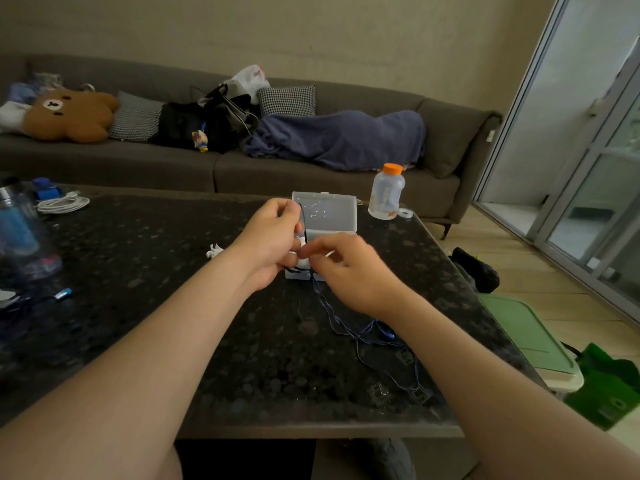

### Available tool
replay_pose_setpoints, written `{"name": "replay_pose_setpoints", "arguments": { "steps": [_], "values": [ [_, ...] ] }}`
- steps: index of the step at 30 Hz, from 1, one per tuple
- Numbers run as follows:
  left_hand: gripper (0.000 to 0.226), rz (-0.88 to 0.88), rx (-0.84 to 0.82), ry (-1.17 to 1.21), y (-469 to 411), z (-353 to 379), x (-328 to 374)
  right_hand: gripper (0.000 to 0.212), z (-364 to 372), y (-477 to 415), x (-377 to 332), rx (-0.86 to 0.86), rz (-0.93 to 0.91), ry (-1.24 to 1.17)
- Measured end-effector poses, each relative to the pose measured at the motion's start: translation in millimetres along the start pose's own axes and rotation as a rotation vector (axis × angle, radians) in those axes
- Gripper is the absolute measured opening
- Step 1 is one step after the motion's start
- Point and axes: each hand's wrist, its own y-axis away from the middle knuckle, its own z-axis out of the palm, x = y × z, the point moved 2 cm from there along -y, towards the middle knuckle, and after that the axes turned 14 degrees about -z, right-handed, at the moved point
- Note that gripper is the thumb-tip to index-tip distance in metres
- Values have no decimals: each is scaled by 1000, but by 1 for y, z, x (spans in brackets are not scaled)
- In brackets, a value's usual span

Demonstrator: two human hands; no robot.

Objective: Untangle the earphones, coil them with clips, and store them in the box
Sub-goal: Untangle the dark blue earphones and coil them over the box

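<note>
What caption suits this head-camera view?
Left hand and right hand hold a blue earphone cord by an open clear box on a table.

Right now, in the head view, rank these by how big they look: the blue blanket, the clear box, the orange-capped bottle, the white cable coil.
1. blue blanket
2. clear box, partly hidden
3. orange-capped bottle
4. white cable coil

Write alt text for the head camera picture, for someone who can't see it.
A left hand and right hand pinch a dark blue earphone cable before an open clear box on a dark speckled table; the cable trails toward the viewer. An orange-capped bottle stands right of the box.
</note>
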Motion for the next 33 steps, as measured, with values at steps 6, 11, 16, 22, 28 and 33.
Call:
{"name": "replay_pose_setpoints", "arguments": {
  "steps": [6,11,16,22,28,33],
  "values": [
    [24,51,-74,26,5,2,4,23,5,-5,9,-123,2,123],
    [19,25,41,30,2,-3,2,21,-4,-8,12,69,69,42],
    [22,-102,274,124,-3,-10,-1,30,-4,-8,14,256,188,1],
    [17,-356,163,479,-2,-6,-4,35,-3,-7,4,395,212,-465],
    [36,-351,-53,120,5,-3,-3,35,-1,-6,0,388,243,-532],
    [22,-177,-137,-222,11,-5,2,32,-5,-4,8,390,263,-443]
  ]
}}
